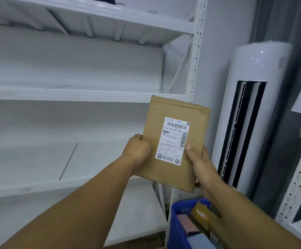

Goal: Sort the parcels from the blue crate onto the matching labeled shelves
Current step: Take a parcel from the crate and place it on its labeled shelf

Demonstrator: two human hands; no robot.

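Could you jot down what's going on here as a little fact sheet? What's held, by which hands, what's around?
held: parcel, brown cardboard
label: white, faces the camera, reads 15H-159-A03-280
left hand: grips the parcel's left edge
right hand: pinches its right edge, thumb on front
crate: blue, lower right, more parcels inside
shelves: white, behind the parcel
air conditioner: white, right of the shelves
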